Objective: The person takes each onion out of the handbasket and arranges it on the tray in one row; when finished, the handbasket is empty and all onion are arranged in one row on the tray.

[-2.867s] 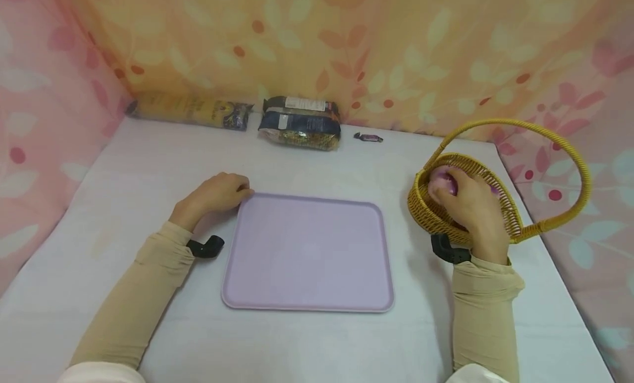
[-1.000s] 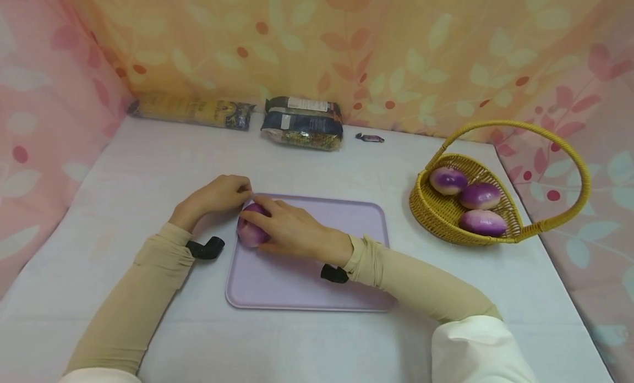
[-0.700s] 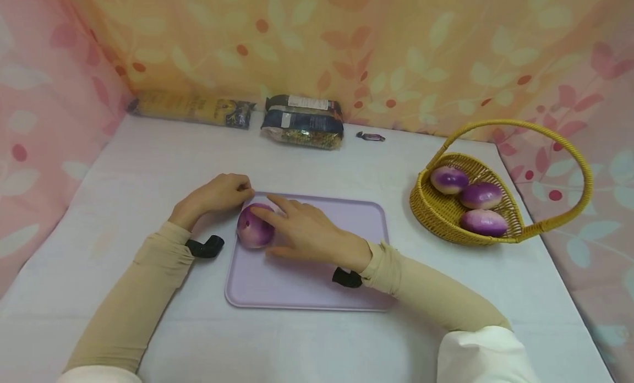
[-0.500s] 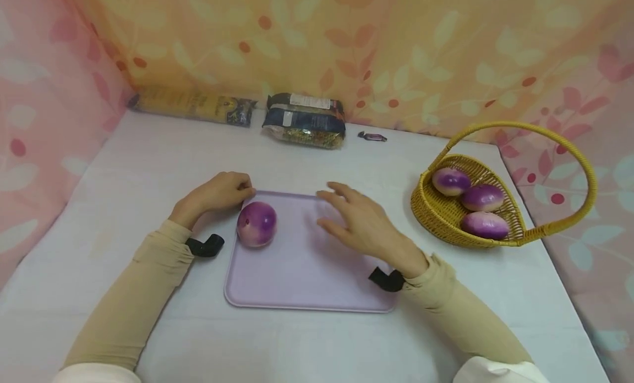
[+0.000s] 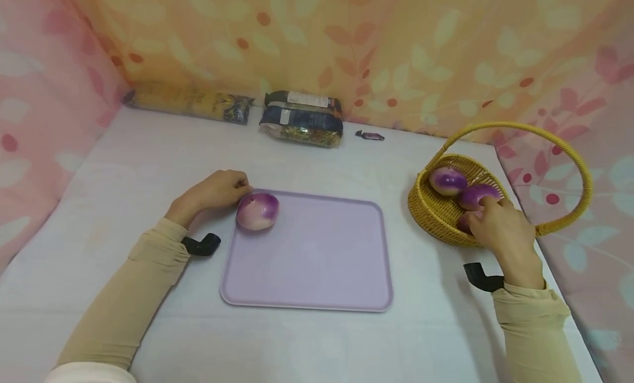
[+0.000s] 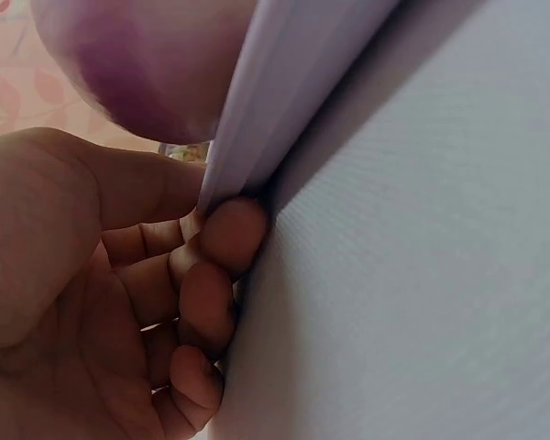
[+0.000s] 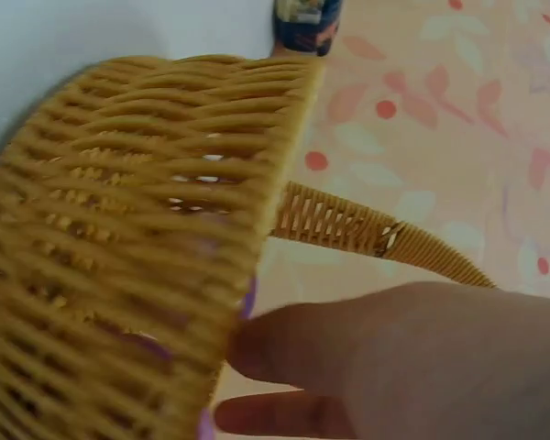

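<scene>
At the far left corner of the lilac tray (image 5: 317, 262), my left hand (image 5: 218, 190) pinches the rim. In the left wrist view, its thumb is on the rim and its fingers (image 6: 234, 236) curl against the outside. On the tray beside this hand lies a purple-and-white turnip (image 5: 257, 211). My right hand (image 5: 505, 229) reaches into the yellow wicker basket (image 5: 430, 223), its fingers around the front turnip (image 5: 463, 223), mostly hidden under it. Two more turnips sit farther back, one (image 5: 448, 181) near the rim and another (image 5: 477, 196) beside the fingertips. In the right wrist view, the basket wall hides the fingertips.
Along the back of the white table lie a long yellow packet (image 5: 190, 103), a dark bag of food (image 5: 302, 119) and a small wrapped candy (image 5: 370, 135). The basket's tall handle (image 5: 569, 152) arches up at the right. Patterned curtains surround the table.
My right hand carried a turnip from the basket to the tray's far left corner, let go of it, then moved right, back into the basket. My left hand has stayed at the tray corner.
</scene>
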{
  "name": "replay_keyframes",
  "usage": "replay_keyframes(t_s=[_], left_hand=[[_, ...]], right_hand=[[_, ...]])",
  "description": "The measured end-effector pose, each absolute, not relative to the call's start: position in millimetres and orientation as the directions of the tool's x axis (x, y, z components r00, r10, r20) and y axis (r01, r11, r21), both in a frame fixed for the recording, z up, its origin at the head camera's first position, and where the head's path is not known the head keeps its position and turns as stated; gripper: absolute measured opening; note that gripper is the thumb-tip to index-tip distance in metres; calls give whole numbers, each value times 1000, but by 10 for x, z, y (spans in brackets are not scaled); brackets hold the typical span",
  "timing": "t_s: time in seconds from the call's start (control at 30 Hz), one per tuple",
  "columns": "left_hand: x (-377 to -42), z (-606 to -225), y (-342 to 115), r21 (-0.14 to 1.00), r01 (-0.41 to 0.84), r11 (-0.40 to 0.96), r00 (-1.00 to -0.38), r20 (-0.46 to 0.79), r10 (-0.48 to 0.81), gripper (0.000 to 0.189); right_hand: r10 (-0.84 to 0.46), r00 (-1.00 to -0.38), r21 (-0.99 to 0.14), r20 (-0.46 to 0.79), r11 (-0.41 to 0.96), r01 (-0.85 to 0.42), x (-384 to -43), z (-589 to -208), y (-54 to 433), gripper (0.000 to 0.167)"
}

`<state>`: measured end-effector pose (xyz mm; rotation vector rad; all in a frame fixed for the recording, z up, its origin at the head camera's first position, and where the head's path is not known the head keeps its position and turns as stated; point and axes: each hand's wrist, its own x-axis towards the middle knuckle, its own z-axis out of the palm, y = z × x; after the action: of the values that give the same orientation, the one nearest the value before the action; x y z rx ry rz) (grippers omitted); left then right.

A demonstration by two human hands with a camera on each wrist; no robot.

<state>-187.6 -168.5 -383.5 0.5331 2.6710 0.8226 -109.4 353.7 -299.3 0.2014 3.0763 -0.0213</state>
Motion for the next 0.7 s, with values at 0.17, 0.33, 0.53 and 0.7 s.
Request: replay_keyframes(t_s=[0.17, 0.33, 0.53, 0.7], left_hand=[[-1871, -3872, -1699, 579, 256, 774, -895, -162, 417, 20], [-1850, -3904, -1698, 582, 241, 777, -898, -171, 406, 21], [-1843, -3913, -1693, 588, 241, 772, -894, -174, 412, 20], [-1848, -3849, -1680, 584, 251, 772, -896, -162, 414, 20]], right_hand=[[132, -970, -4, -203, 991, 135, -1086, -3018, 3634, 62], [169, -964, 6, -206, 985, 171, -1119, -3020, 3692, 67], [238, -965, -36, -114, 969, 243, -1096, -3023, 3702, 61], [122, -986, -174, 111, 979, 102, -1019, -2896, 3470, 57]])
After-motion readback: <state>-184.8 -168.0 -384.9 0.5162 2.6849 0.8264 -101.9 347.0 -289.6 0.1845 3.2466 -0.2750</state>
